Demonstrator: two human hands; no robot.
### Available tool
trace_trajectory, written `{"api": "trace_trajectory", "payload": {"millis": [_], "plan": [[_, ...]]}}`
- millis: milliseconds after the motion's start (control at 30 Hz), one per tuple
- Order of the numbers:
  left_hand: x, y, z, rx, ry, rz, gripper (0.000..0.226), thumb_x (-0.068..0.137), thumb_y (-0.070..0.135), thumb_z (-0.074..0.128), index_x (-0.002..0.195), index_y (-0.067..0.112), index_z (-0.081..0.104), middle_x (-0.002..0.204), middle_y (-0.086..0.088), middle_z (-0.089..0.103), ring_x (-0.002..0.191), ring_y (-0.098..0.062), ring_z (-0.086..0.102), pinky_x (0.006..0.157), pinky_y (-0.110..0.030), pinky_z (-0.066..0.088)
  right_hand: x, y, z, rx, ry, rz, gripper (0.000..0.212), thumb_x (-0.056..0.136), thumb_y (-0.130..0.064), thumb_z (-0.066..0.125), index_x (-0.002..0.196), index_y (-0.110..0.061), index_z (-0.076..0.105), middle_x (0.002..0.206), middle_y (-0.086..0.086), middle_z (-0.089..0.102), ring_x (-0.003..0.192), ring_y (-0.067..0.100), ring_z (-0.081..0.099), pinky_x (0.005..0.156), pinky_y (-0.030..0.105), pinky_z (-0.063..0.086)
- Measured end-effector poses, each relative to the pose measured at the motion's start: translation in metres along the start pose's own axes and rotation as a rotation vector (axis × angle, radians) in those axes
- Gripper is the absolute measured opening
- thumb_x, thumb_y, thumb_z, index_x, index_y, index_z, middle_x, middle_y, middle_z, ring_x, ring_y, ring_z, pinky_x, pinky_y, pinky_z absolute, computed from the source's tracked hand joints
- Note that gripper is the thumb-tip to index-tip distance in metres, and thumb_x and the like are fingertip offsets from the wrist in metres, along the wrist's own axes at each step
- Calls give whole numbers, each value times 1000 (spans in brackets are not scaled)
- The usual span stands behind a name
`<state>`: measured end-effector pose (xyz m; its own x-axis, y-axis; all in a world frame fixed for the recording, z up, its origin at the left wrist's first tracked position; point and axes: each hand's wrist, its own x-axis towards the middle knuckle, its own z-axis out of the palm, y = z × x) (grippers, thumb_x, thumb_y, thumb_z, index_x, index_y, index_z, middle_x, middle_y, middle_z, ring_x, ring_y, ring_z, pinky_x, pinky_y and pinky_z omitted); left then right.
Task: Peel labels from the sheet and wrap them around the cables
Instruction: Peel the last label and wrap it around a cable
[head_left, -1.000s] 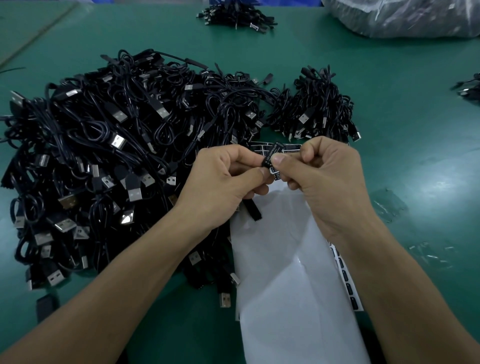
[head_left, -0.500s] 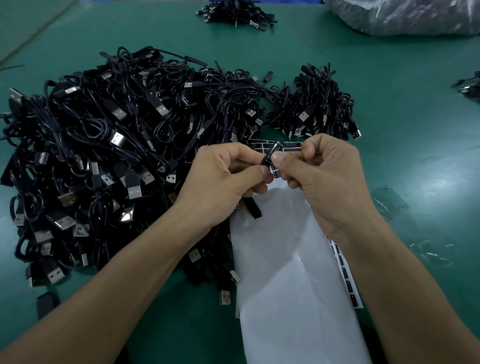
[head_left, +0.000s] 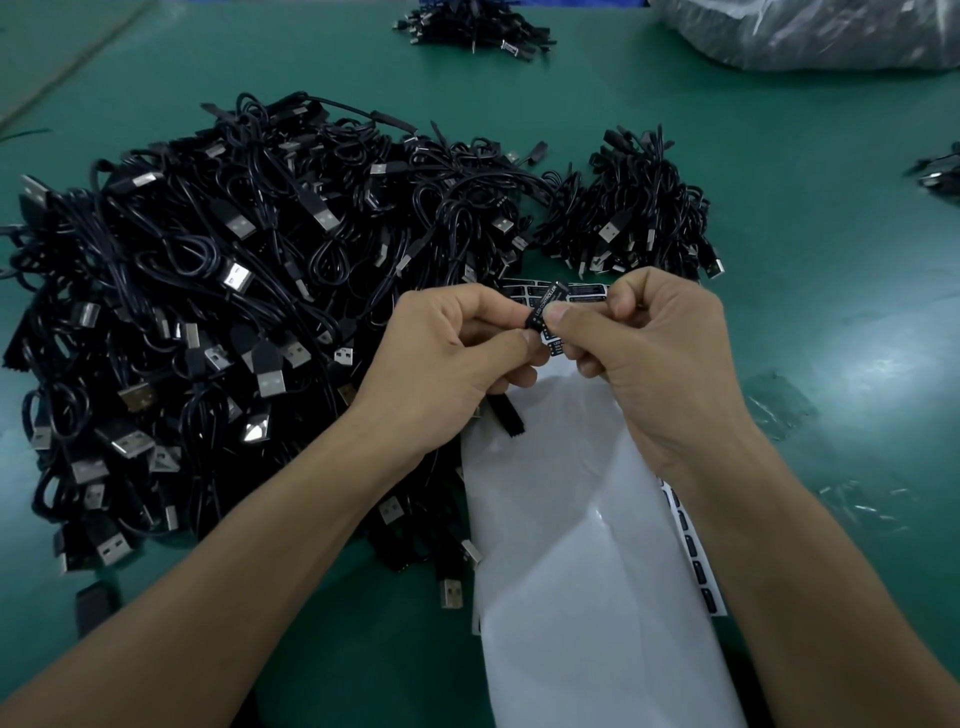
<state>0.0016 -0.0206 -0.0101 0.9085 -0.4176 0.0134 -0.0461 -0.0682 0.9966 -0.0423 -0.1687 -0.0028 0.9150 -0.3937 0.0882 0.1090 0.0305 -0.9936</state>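
1. Pile (head_left: 234, 312): loose black cables with USB plugs, lying left on the worktop (head_left: 831, 208). It shows no shift over the last second.
2. Left hand (head_left: 447, 364): thumb and forefinger are clamped on one cable (head_left: 506, 415), whose black end hangs below the hand. The hand sits where it was a second ago.
3. Label (head_left: 545, 309): black with white print, held slanted at centre between the two thumbs, above the far end of the sheet (head_left: 597, 519). It is off the sheet and lies against the cable. Its angle has changed only slightly in the last second. Judgement: the wrap is being pressed closed. How far it has closed cannot be told.
4. Right hand (head_left: 649, 364): the thumb pinches the label against the cable and the other fingers are curled. It touches the left hand and has not moved away.
5. Sheet: mostly bare white backing, near centre. Black labels remain at its far end and along its right edge, so more cycles are due.
6. Bundle (head_left: 639, 218): a smaller cable heap just right of the pile, unchanged.
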Motion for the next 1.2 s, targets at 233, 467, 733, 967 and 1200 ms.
{"api": "trace_trajectory", "payload": {"millis": [233,467,733,967,1200], "plan": [[0,-1,1,-3,4,-7,6,89,7,73,92,12,72,77,-1,78,66,-8,73,56,-13,50,0,1,0,-21,27,-7,44,80,1,77,68,-18,39,50,-3,56,56,18,50,49,20,44],[1,-2,1,3,-2,6,9,88,8,74,89,17,72,78,0,78,68,-9,73,58,-14,51,0,2,-1,-32,35,-19,46,80,0,77,66,-19,38,45,-8,53,54,16,51,48,21,43],[0,-4,2,7,-5,21,6,88,10,75,91,14,72,78,0,78,68,-9,73,58,-15,51,1,3,-1,-113,70,-47,42,70,-12,78,60,-23,39,47,-8,50,52,12,57,53,25,45],[0,-6,1,24,-9,45,8,88,13,76,89,21,73,79,1,78,71,-11,74,61,-17,54,1,1,-1,-237,101,-57,32,63,-24,79,49,-27,50,49,-2,58,57,20,60,58,38,48],[0,-6,1,29,-8,39,7,88,14,76,89,21,74,80,2,78,72,-11,75,63,-17,55,0,-1,-1,-275,114,-73,35,64,-27,82,54,-24,49,52,-1,59,59,35,59,59,46,52]]}}
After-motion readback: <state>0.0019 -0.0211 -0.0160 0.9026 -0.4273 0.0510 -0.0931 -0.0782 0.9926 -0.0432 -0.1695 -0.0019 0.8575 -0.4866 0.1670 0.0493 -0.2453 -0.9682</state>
